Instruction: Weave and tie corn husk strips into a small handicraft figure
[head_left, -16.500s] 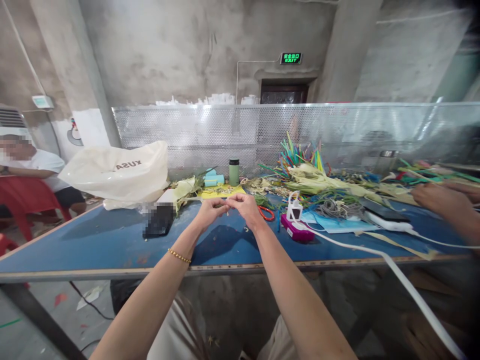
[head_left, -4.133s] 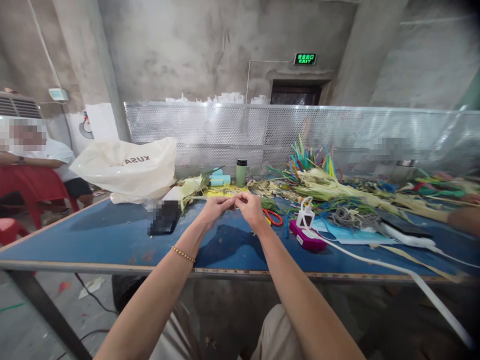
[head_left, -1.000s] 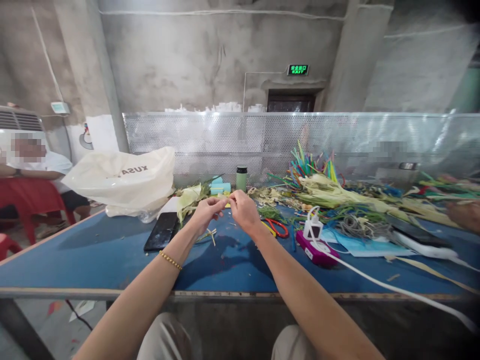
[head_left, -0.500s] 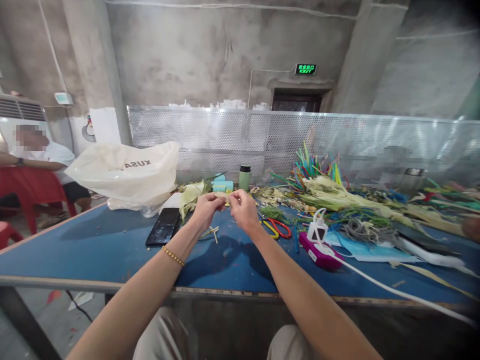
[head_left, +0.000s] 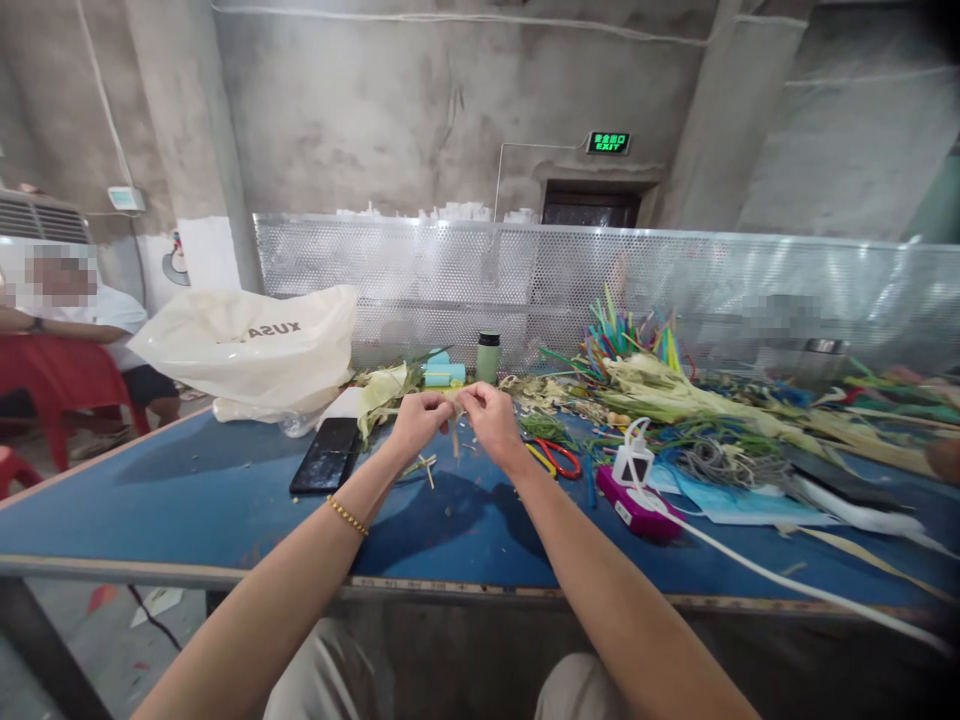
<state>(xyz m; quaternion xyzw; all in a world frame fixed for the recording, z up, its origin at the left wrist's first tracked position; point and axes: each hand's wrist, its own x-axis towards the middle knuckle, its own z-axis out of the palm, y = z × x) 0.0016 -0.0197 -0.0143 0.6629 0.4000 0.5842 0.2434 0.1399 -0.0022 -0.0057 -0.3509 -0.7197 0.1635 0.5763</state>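
Note:
Over the middle of the blue table (head_left: 247, 520), my left hand (head_left: 421, 420) and my right hand (head_left: 489, 420) meet with fingertips pinched close together. A thin pale strip (head_left: 455, 440), looking like dry corn husk, hangs down between them, and both hands seem to pinch it. Its upper end is hidden by the fingers. Just beyond the hands lie light blue rolls (head_left: 444, 374) and a green bottle (head_left: 488, 358). Below my left hand are small crossed yellowish strips (head_left: 429, 470). Scissors with red and yellow handles (head_left: 564, 460) lie right of my right hand.
A black phone (head_left: 325, 458) and a white plastic bag (head_left: 247, 335) are on the left. At right stand a purple power strip (head_left: 637, 505) with a white cable, husks (head_left: 675, 395), coloured stems (head_left: 630, 335) and wire coils (head_left: 742, 465). A seated person (head_left: 112, 310) is far left.
The pale strip now hangs down between my fingers, where it was hardly visible before. My hands have stayed in nearly the same place, fingertips slightly shifted.

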